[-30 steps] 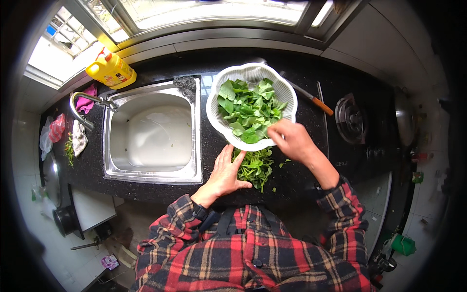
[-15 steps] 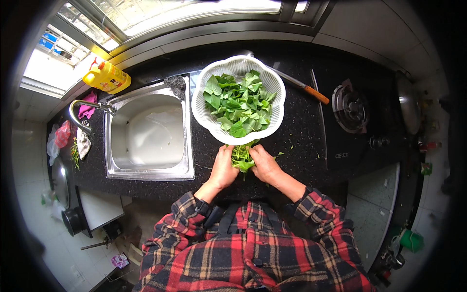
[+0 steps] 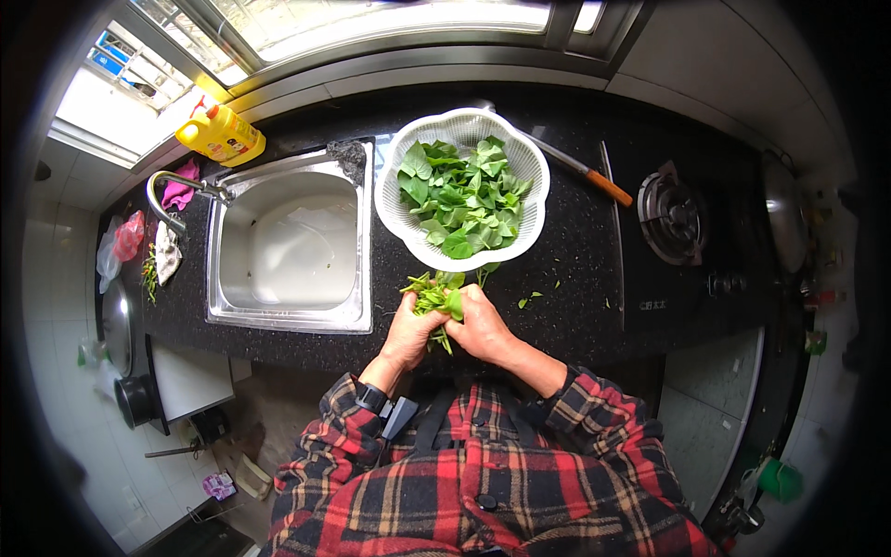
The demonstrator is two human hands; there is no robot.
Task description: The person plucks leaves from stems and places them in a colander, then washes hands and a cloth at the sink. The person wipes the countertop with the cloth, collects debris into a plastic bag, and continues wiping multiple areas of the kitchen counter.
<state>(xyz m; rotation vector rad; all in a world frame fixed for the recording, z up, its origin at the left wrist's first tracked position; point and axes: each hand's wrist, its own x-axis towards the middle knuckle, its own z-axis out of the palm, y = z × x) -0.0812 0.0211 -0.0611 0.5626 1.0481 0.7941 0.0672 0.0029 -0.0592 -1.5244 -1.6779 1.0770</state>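
Observation:
Just below the white scalloped colander [image 3: 387, 209], both hands are at a bunch of leafy green stems [image 3: 432, 295]. My left hand [image 3: 406, 336] is closed around the bunch, its thumb across the stems, with stem ends poking out below. Pressed against the bunch from the other side, my right hand [image 3: 478, 327] has its fingers curled in at a green leaf; part of its grip is hidden. A heap of picked green leaves [image 3: 464, 200] lies in the colander. A small leafy sprig [image 3: 486, 272] rests on the counter by its lower rim.
A steel sink [image 3: 292, 251] with a curved tap [image 3: 158, 200] lies left. Behind it stands a yellow jug [image 3: 221, 136]. An orange-handled tool [image 3: 608, 186] lies between the colander and the gas burner [image 3: 674, 213]. Leaf scraps [image 3: 529, 299] dot the black counter [image 3: 575, 278].
My hands have come closer together and shifted a little left with the bunch, which now tilts left. A sprig now shows apart from it by the colander. The whole view has shifted slightly.

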